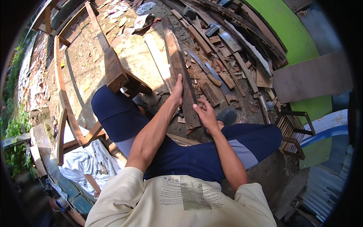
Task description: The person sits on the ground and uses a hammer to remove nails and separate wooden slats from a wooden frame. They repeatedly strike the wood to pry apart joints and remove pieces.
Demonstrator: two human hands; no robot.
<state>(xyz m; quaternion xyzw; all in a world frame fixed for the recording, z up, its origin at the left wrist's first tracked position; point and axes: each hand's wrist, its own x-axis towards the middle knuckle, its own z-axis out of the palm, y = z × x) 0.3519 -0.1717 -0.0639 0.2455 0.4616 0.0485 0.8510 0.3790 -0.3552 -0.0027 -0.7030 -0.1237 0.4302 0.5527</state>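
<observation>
A long, dark, weathered wooden beam slants away from me between my legs, its near end close to my lap. My left hand holds its left side, thumb along the edge, the other fingers hidden behind the wood. At the beam's right edge, nearer its close end, my right hand has its thumb against the wood and its fingers bent. Just right of the beam lie a handsaw with a wooden handle and a second handsaw.
Scrap boards pile up at the far right, beside a green panel. A wooden frame stands on the left, near a white sheet. A stool-like wooden piece is by my left knee. A slatted rack is at the right.
</observation>
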